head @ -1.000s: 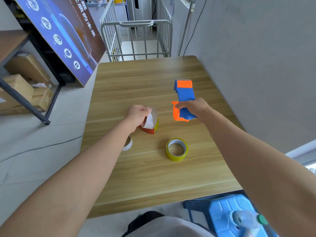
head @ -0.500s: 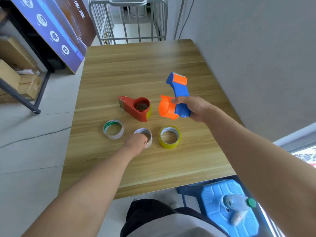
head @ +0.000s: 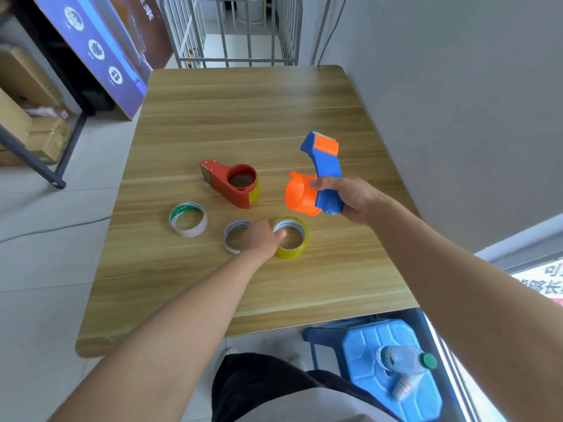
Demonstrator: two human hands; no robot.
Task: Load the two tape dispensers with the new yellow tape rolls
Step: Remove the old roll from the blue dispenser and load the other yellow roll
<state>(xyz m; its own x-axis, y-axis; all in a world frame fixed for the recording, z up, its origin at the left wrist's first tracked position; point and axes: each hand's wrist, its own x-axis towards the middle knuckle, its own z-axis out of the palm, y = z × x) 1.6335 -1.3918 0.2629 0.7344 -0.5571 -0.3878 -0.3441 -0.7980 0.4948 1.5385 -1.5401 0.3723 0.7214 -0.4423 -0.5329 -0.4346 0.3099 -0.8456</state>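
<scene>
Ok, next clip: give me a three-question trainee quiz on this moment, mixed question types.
1. True or false: the red dispenser is lying on the table with a yellow roll already in it.
2. Which hand holds the blue dispenser? A) left B) right C) neither
3. Fill in: the left hand is reaching onto the loose ____ roll.

Key:
1. True; yellow tape shows at its right edge.
2. B; the right hand grips its handle above the table.
3. Yellow; a fingertip lies over its rim, with the two spent cores to the left of it.
</scene>
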